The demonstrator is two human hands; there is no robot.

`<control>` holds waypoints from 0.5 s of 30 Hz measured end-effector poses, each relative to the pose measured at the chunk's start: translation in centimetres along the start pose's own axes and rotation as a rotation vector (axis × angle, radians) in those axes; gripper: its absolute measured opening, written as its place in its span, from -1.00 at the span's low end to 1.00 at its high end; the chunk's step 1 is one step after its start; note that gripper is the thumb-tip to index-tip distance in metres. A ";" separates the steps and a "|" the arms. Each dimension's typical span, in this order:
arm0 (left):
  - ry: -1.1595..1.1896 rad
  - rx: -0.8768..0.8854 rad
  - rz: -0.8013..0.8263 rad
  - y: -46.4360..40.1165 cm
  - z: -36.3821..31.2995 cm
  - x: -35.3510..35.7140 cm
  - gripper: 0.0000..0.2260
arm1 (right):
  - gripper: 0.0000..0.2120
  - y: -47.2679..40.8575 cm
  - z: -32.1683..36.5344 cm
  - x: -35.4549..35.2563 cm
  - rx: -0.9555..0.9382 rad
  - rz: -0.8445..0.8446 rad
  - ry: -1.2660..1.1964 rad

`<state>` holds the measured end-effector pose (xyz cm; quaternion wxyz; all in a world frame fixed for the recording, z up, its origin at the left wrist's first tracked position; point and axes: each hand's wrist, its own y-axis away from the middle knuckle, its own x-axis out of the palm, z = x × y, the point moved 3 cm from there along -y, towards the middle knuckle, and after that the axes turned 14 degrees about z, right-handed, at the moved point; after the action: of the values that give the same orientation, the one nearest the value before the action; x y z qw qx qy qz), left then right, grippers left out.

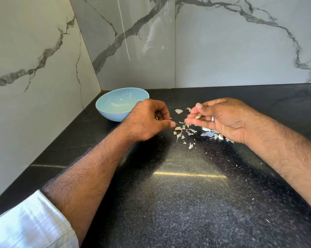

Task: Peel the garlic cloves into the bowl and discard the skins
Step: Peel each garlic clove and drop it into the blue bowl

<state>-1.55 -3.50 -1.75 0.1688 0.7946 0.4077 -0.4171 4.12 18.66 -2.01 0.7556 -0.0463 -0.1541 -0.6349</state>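
Bright daylight — glare streak on countertop, wide-angle edge warp.

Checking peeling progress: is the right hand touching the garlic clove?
Touching. The head view shows the garlic clove resting on the curled fingers of the right hand, with no gap.

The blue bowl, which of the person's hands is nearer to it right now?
Left. The left hand sits just beside the blue bowl, overlapping its right rim in this view. The right hand holds a garlic clove farther right, beyond the scattered skins.
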 end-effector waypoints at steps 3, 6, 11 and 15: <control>0.003 -0.032 -0.017 -0.2 0.3 -0.1 -0.84 | -0.76 0.2 0.0 0.1 0.041 0.029 0.019; 0.015 -0.024 -0.001 -0.2 0.2 0.2 -0.92 | -0.79 0.2 0.3 0.4 0.001 0.037 0.043; 0.203 0.080 -0.060 -0.3 -0.3 0.5 -0.92 | -0.73 0.2 0.7 0.3 -0.056 0.056 0.172; 0.271 0.152 -0.135 -0.1 -0.9 0.4 -0.87 | -0.71 -0.1 0.7 0.3 -0.112 0.081 0.177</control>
<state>-1.06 -2.71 -1.54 0.0234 0.8249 0.4462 -0.3463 3.98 18.54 -1.26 0.7876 -0.0386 -0.0491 -0.6131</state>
